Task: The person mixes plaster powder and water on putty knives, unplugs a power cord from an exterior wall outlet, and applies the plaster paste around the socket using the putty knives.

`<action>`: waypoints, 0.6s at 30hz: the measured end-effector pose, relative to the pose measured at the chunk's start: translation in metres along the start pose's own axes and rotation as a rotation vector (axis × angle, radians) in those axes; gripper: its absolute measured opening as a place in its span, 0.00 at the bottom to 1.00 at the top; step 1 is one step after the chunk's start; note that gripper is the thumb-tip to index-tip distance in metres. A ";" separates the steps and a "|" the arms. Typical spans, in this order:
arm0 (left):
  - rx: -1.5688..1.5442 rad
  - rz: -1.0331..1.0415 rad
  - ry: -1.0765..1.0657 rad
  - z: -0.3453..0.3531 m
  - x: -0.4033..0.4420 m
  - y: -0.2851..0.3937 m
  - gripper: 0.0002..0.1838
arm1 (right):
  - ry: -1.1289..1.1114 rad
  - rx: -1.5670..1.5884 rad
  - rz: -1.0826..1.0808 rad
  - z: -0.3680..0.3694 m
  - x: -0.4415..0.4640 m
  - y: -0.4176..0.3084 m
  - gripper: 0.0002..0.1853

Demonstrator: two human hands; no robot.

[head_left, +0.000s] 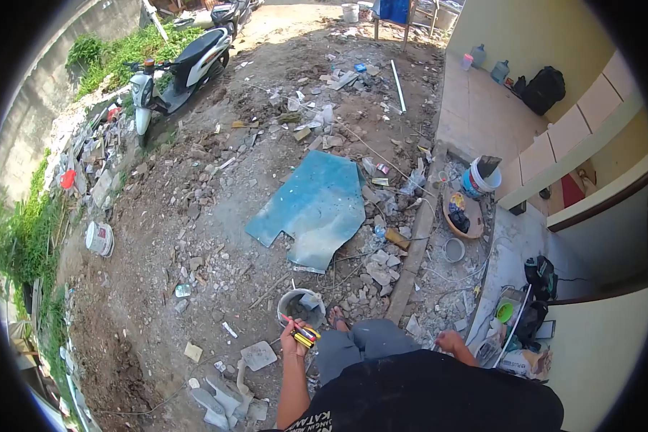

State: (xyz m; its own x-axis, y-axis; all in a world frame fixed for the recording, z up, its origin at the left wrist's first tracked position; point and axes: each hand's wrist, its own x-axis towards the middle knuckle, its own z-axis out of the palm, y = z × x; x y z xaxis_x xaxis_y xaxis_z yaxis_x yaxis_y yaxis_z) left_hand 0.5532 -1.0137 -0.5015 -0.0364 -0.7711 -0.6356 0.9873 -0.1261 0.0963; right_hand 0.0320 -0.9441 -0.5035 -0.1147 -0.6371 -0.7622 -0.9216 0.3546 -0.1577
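My left hand is closed around several slim tools with yellow, black and red handles, held just below a grey bucket. Inside the bucket is a grey, flat-looking object. My right hand hangs low beside my right leg, over the rubble; its fingers are curled, and whether anything is in them is too small to tell. A sandalled foot shows next to the bucket.
A bent blue sheet lies on the ground ahead. A scooter stands at the upper left. A concrete curb, a white bucket and a round basin are to the right. Broken tiles lie at the lower left.
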 end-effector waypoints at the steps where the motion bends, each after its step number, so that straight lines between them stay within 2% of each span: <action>1: 0.007 -0.034 0.038 0.010 0.012 0.005 0.04 | 0.275 0.207 -0.076 -0.038 0.013 -0.043 0.19; 2: 0.016 -0.068 0.072 0.018 0.026 0.010 0.05 | 0.356 0.548 -0.086 -0.074 0.028 -0.083 0.15; 3: 0.023 -0.065 0.083 0.025 0.035 0.018 0.05 | 0.341 0.752 -0.125 -0.114 0.037 -0.121 0.15; 4: 0.291 -0.068 0.173 0.030 0.045 0.025 0.05 | 0.363 0.874 -0.188 -0.152 0.034 -0.160 0.15; 5: 0.557 -0.072 0.260 0.033 0.053 0.030 0.05 | 0.428 0.811 -0.249 -0.180 0.035 -0.187 0.14; 6: 0.560 -0.069 0.266 0.031 0.058 0.038 0.05 | 0.491 0.746 -0.310 -0.200 0.036 -0.207 0.14; 8: 1.117 0.014 0.332 0.033 0.069 0.058 0.11 | 0.484 0.744 -0.342 -0.225 0.039 -0.233 0.14; 9: 1.210 0.037 0.390 0.032 0.069 0.066 0.09 | 0.477 0.735 -0.369 -0.231 0.042 -0.239 0.14; 10: 1.215 0.035 0.392 0.031 0.069 0.074 0.09 | 0.474 0.739 -0.366 -0.230 0.049 -0.237 0.14; 12: 1.547 0.033 0.564 -0.007 0.085 0.095 0.07 | 0.393 0.723 -0.262 -0.217 0.075 -0.219 0.14; 14: 1.580 -0.064 0.730 -0.043 0.092 0.110 0.04 | 0.327 0.673 -0.087 -0.180 0.109 -0.180 0.13; 15: 1.573 -0.132 0.726 -0.041 0.088 0.114 0.06 | 0.264 0.657 0.026 -0.151 0.129 -0.152 0.12; 16: 1.563 -0.198 0.722 -0.039 0.084 0.118 0.09 | 0.147 0.397 0.015 -0.136 0.137 -0.129 0.10; 17: 1.866 -0.253 0.580 -0.065 0.087 0.128 0.09 | 0.066 0.373 0.097 -0.127 0.135 -0.120 0.09; 18: 2.162 -0.308 0.413 -0.080 0.098 0.137 0.10 | 0.050 0.142 0.036 -0.114 0.132 -0.108 0.08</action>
State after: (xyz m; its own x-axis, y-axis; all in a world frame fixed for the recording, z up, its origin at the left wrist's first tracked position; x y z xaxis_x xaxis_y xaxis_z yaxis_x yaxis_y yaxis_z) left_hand 0.6974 -1.0565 -0.6124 0.2013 -0.5001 -0.8422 -0.6719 -0.6961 0.2527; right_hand 0.0742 -1.1448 -0.5151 -0.1683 -0.6546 -0.7370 -0.8551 0.4689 -0.2212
